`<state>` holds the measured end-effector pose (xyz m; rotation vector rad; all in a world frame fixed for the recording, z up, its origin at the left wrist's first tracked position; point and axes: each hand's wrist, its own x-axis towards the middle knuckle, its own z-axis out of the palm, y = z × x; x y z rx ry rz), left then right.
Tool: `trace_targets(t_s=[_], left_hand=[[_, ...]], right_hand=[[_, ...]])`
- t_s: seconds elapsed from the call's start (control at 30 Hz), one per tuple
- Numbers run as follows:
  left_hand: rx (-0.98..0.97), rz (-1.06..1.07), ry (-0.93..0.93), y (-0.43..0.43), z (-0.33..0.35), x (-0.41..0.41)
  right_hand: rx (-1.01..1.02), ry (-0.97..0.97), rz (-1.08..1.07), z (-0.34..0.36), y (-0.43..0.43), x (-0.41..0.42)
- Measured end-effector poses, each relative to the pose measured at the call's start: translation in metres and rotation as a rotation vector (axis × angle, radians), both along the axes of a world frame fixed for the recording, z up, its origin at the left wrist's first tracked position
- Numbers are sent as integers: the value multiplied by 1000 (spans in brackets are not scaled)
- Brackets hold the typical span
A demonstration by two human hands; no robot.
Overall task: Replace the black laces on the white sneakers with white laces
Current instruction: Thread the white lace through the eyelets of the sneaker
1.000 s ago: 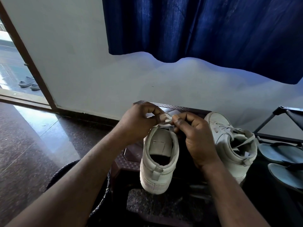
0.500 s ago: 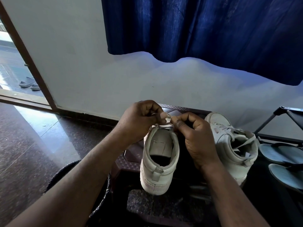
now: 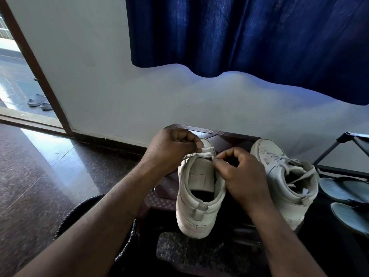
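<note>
A white sneaker (image 3: 196, 198) stands heel toward me on a dark brown plastic stool (image 3: 219, 134). Its white lace (image 3: 206, 151) runs across the top of the tongue. My left hand (image 3: 173, 148) pinches the lace at the sneaker's upper left. My right hand (image 3: 241, 176) pinches the other end of the lace at the upper right, beside the tongue. A second white sneaker (image 3: 285, 180) with a white lace threaded through it stands to the right on the same stool. No black lace is visible.
Grey sandals (image 3: 347, 198) lie on a black rack (image 3: 351, 140) at the right. A black round basket (image 3: 79, 212) sits by my left forearm. A blue curtain (image 3: 249, 35) hangs on the wall; an open doorway (image 3: 16, 80) with slippers is at the left.
My two hands have drawn slightly apart at the top of the near sneaker, the left moving left and up, pulling the white lace across the tongue.
</note>
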<state>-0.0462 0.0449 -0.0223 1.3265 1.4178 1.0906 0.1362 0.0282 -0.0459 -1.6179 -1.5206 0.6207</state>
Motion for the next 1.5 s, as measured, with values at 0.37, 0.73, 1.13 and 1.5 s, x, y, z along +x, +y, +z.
trace_targets(t_s=[0.37,0.73,1.13,1.5], left_hand=[[-17,6,114,2,-2,16],[14,-83,378,5,-1,25],[7,56,452,8,-12,31],[57,141,572,8,-18,39]], right_hand=[[-6,179,-82,-7,-1,1],[2,180,-64,-9,1,-1],[-29,313,-56,-13,2,0],[7,335,-35,-14,1,-2]])
